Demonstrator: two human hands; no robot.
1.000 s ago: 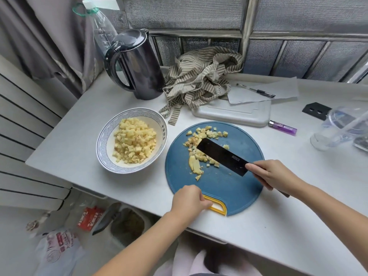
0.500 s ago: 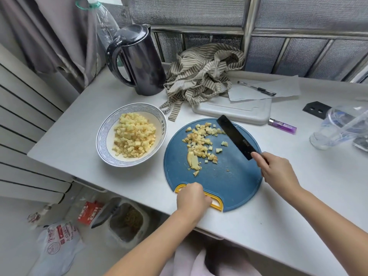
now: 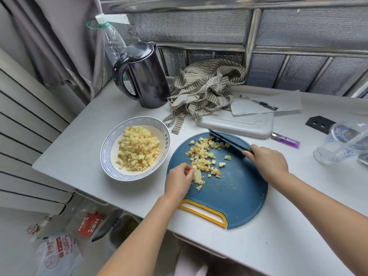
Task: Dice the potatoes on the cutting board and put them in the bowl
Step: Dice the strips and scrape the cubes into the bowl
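A round blue cutting board (image 3: 235,196) with a yellow handle lies near the table's front edge. Diced potato pieces (image 3: 205,154) are scattered over its far left part, with a larger slice (image 3: 197,174) at their near end. My left hand (image 3: 179,181) rests on the board's left side, fingertips touching that slice. My right hand (image 3: 267,161) grips the handle of a black cleaver (image 3: 225,140), whose blade lies along the board's far edge behind the pieces. A white patterned bowl (image 3: 108,154), left of the board, holds a heap of diced potato (image 3: 137,147).
Behind the board lie a white tray (image 3: 237,123), a striped cloth (image 3: 205,90), paper with a pen (image 3: 258,102) and a purple lighter (image 3: 285,140). A dark kettle (image 3: 143,76) stands at the back left, a clear jug (image 3: 342,142) at the right. The table edge drops off on the left.
My left hand let go of the board's yellow handle and moved up to the potato slice. The cleaver swung further back, to the board's far edge.
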